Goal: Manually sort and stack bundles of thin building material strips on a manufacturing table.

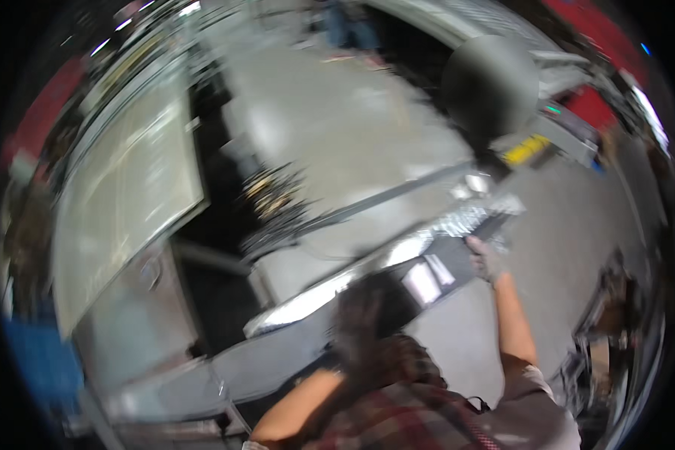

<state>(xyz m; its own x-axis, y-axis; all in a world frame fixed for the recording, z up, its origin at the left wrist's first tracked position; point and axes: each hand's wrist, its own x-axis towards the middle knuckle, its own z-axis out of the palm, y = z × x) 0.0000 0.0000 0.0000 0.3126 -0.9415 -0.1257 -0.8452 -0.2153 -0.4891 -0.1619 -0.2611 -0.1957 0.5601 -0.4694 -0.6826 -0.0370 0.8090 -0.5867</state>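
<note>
A long dark flat panel [455,258] with white labels [427,280] on it stretches across in front of me, blurred by motion. My right hand [486,260], in a light grey glove, grips the panel near its right end, thumb side over the edge. On the left, my left hand [356,319], in a dark glove, is at the panel's nearer part; smearing hides its fingers. Along the panel's far side runs a shiny silver strip [405,251], which looks like crinkled clear wrap or foil.
Beyond lies a bundle of thin dark rods [274,206] with pale ends. A large pale sheet-topped table [131,187] stands at left. At the right are a grey machine part with a yellow label [526,150] and dark clutter [607,322]. Another person's legs [350,34] show far off.
</note>
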